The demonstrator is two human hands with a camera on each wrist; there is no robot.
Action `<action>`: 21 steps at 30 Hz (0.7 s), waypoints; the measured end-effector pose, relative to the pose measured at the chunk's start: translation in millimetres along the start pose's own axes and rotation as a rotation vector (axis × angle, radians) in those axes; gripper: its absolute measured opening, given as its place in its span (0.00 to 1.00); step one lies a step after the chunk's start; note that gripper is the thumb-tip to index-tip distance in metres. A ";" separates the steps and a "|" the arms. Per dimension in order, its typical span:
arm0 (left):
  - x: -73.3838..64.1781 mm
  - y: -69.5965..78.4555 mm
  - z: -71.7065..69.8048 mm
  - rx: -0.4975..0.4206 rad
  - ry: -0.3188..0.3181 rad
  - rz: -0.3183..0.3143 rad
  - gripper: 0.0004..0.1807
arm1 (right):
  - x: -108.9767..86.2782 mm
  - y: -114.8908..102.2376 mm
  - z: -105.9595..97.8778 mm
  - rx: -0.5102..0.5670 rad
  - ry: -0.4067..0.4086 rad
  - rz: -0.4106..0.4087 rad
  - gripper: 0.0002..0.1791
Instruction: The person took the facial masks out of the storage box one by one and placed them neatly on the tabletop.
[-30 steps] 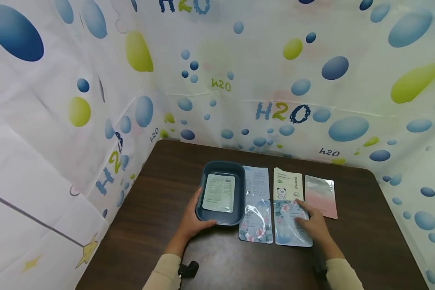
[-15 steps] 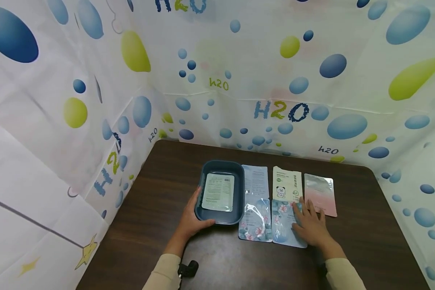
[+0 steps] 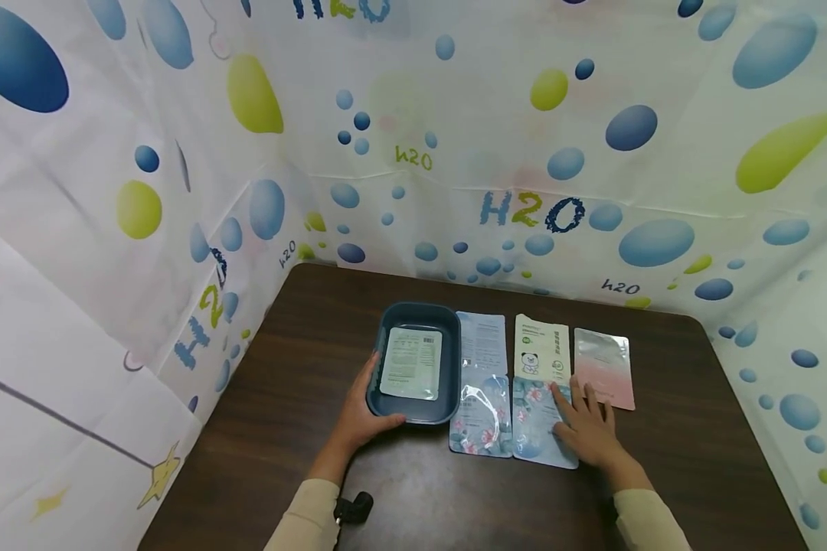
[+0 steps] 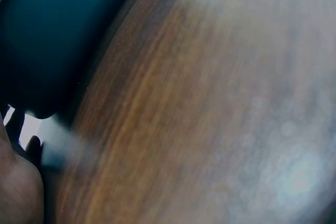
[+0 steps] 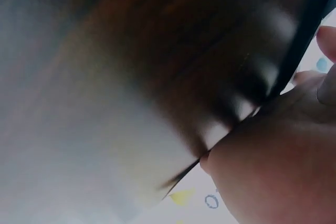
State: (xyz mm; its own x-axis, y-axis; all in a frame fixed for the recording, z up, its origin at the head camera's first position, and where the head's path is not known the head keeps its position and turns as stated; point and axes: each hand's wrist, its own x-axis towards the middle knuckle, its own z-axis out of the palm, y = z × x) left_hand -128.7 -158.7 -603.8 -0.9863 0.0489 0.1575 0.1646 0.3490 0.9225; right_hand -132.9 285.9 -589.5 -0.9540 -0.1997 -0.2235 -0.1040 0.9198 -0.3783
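Observation:
A dark blue rectangular tray (image 3: 413, 413) stands on the table in the head view, with a pale green sachet (image 3: 411, 364) lying inside. My left hand (image 3: 360, 409) holds the tray at its near-left corner, thumb along the near side and fingers at the left side. My right hand (image 3: 590, 430) lies with spread fingers over the right part of a blue floral sachet (image 3: 534, 428). Beside that one, to the left, is a second blue floral sachet (image 3: 478, 421). The left wrist view catches the tray's dark side (image 4: 58, 30); the right wrist view is blurred.
Behind the floral sachets lie a white-blue printed sachet (image 3: 482, 337) and a cream sachet with a bear (image 3: 543, 344). A silver-pink sachet (image 3: 605, 371) is at the right. Patterned white sheeting (image 3: 482, 153) rises beyond the brown table (image 3: 413, 497).
My right hand has spread its fingers from a more bent pose. The floral sachet under it has slid slightly left, against its neighbour. My left hand stays on the tray.

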 end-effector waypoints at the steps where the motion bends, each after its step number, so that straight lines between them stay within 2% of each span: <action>1: -0.4 -0.2 -0.1 0.005 0.001 0.001 0.69 | 0.2 0.3 0.0 0.007 -0.001 0.000 0.40; 6: -0.5 -0.4 -0.1 0.011 0.004 0.014 0.69 | 0.6 0.7 -0.8 0.045 0.004 0.003 0.40; 16: 0.6 0.5 -0.7 -0.001 -0.006 -0.021 0.67 | 3.3 4.0 -1.7 0.076 0.010 0.020 0.41; 21: -0.5 1.2 -0.9 0.002 -0.007 -0.007 0.67 | 1.9 2.7 -6.1 0.109 0.025 0.017 0.42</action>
State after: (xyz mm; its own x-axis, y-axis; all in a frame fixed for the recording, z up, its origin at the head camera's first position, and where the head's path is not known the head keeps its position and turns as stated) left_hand -128.0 -159.1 -602.4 -0.9874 0.0529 0.1489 0.1580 0.3516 0.9227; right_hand -136.7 290.1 -585.4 -0.9623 -0.1743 -0.2086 -0.0575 0.8806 -0.4703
